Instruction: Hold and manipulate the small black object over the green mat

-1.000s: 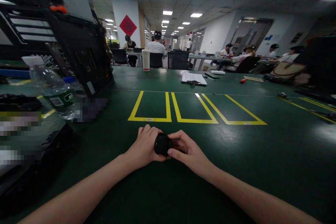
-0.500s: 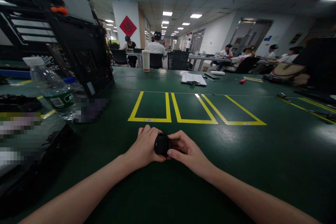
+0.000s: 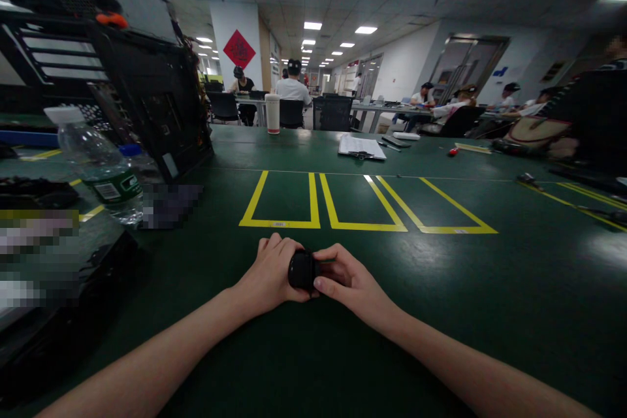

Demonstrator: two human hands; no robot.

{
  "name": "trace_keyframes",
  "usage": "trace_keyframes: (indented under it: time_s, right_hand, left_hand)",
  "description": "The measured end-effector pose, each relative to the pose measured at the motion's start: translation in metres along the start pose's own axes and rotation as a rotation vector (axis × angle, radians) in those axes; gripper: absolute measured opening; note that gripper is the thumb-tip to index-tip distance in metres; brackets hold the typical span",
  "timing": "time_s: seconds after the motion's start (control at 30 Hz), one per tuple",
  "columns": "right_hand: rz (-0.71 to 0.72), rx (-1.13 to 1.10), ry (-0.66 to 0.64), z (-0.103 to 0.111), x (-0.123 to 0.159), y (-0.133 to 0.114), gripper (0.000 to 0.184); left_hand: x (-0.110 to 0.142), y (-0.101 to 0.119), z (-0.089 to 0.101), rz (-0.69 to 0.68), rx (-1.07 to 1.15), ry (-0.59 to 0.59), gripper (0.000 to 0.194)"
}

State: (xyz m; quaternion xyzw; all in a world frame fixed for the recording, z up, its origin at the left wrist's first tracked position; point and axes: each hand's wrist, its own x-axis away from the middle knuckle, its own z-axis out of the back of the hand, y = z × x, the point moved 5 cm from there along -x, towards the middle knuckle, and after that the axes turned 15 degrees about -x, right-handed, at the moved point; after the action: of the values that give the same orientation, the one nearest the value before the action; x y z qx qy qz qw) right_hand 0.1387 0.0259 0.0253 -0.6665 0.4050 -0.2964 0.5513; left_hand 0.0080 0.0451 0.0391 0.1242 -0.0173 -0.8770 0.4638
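A small black rounded object (image 3: 300, 270) with a glossy end sits between my two hands, low over the green table; its exact kind is hard to make out. My left hand (image 3: 272, 272) wraps round its left side, fingers over the far edge and thumb along the near edge. From the other side, my right hand (image 3: 349, 279) pinches its right end between thumb and curled fingers. The fingers cover part of the object's top and both its sides.
Yellow tape outlines (image 3: 367, 227) mark the green table (image 3: 313, 366) beyond my hands. A water bottle (image 3: 115, 189) and a black computer case (image 3: 161, 111) stand at left. Farther back are a clipboard (image 3: 361, 147) and a white cup (image 3: 273, 114). People sit at distant tables.
Both hands and the black object stay practically in place. At the far right, a person in dark clothing has shifted and shows more in view.
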Motion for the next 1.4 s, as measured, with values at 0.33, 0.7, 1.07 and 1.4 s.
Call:
trace_keyframes:
  time_s: [0.33,0.7,1.07,1.4]
  right_hand:
    - [-0.039,0.050,0.016,0.002,-0.001,0.000,0.030]
    - [-0.049,0.030,0.063,0.001,0.001,-0.002,0.033]
    - [-0.008,-0.002,0.028,0.000,0.001,0.000,0.025]
    - [0.011,0.030,0.024,0.001,0.000,-0.001,0.028]
  left_hand:
    - [0.001,0.000,0.001,0.007,0.019,-0.010,0.050]
    - [0.001,0.001,0.003,0.006,0.035,-0.005,0.051]
    - [-0.001,-0.002,-0.006,-0.010,0.004,0.048,0.053]
    - [0.000,0.001,0.002,0.001,0.002,0.000,0.048]
